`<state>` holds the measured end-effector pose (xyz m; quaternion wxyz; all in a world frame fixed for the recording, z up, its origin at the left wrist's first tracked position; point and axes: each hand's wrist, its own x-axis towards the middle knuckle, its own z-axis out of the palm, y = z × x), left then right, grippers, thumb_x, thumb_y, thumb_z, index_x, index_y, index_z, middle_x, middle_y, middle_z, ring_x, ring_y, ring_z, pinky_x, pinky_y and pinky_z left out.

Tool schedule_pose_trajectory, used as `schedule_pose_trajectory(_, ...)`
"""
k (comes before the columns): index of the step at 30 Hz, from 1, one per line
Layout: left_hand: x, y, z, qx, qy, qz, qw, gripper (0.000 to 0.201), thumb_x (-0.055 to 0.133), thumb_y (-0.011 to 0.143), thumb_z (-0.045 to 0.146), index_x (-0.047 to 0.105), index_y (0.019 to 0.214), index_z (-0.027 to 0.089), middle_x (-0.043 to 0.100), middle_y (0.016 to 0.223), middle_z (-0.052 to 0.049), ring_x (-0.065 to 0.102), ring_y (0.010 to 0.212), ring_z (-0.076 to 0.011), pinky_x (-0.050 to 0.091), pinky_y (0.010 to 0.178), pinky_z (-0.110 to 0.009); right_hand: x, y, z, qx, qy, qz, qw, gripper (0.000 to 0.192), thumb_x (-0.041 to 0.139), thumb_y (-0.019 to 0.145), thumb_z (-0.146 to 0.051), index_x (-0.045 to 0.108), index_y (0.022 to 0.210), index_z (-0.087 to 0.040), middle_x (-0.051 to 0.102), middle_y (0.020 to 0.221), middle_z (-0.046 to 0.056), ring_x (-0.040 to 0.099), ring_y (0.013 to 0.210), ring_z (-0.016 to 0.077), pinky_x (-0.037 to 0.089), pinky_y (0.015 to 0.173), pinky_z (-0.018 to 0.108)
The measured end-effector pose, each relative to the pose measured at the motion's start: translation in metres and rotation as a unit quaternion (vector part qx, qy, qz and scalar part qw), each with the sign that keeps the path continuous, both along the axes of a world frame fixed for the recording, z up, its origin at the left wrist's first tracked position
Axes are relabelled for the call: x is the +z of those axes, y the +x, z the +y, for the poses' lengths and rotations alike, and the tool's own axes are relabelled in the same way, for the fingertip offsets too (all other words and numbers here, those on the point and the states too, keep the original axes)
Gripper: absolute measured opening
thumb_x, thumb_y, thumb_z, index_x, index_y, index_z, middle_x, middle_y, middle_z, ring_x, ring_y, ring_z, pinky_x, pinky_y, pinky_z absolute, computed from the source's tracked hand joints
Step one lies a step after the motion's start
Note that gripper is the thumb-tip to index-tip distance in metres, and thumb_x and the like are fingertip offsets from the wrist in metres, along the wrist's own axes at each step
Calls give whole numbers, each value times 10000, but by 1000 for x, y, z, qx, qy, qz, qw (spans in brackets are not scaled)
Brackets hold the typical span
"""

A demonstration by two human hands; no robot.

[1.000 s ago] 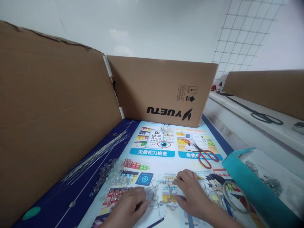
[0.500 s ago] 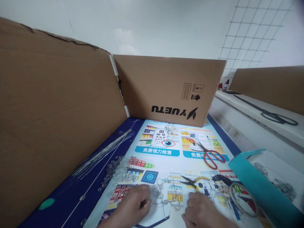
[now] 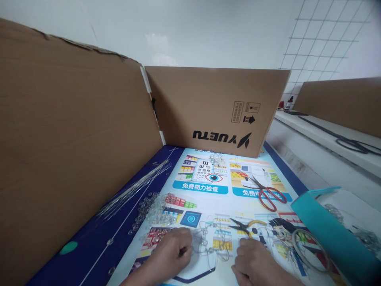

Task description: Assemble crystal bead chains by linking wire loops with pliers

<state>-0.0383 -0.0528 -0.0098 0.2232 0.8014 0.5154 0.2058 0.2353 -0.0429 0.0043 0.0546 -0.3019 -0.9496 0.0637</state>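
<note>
A tangle of thin wire strung with clear beads (image 3: 210, 244) lies on the printed poster mat (image 3: 205, 186) near the bottom edge. My left hand (image 3: 172, 254) has its fingers curled and pinches the left side of that wirework. My right hand (image 3: 257, 264) rests palm down on the mat just right of it, fingers bent, holding nothing that I can see. Yellow-handled pliers (image 3: 247, 225) lie just beyond my right hand. A heap of clear beads (image 3: 153, 208) sits left of my left hand.
Red-handled scissors (image 3: 268, 194) lie farther back on the mat. Straight wires (image 3: 135, 186) fan out at the left by a cardboard wall (image 3: 71, 135). A cardboard box (image 3: 217, 111) closes the back. A wire ring (image 3: 311, 254) and a teal box lid (image 3: 330, 234) are at right.
My right hand pulled back toward me off the pliers, which now lie uncovered. The view tilted and shifted slightly. My left hand stayed on the wirework.
</note>
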Motion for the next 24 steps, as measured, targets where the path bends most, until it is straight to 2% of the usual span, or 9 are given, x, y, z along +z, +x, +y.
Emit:
schedule_pose_trajectory(16,4,2,1,-2,0,0,1000,267,428,678,73,224,566,203,415,586,31,427,586,-123,263,553,-237,6,-1,1,-1,0,5,1000,235,486,726,-157,407,505,-175,545,526,-3,442,570,119,252,548,277)
schedule_pose_trajectory(24,5,2,-1,-2,0,-1,1000,264,427,683,80,226,568,206,424,590,26,430,586,-128,270,552,-241,6,-2,0,4,18,19,1000,224,487,699,-136,401,496,-176,517,508,1,426,551,123,243,544,279)
